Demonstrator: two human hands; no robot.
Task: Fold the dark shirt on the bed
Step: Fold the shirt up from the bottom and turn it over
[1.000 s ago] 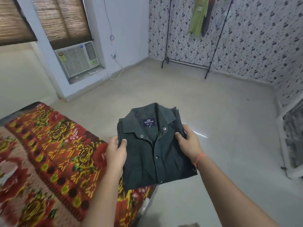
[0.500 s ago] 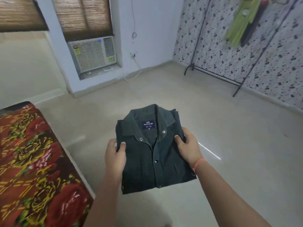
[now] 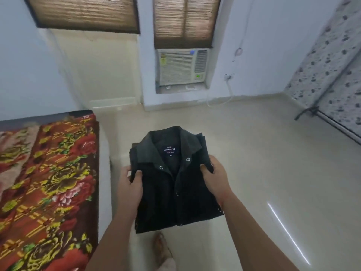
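The folded shirt (image 3: 175,184) (collar up) hangs above the floor (image 3: 273,163) beside the bed (image 3: 48,182); left hand (image 3: 130,189) and right hand (image 3: 216,178) each pinch a side edge.

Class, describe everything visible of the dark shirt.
The dark shirt is folded into a compact rectangle, front up, collar farthest from the camera. Dark cloth, round metal snaps down the placket, a navy ARROW label inside the collar. The left hand and right hand grip its side edges, thumbs on top, holding it above the floor beside the bed.
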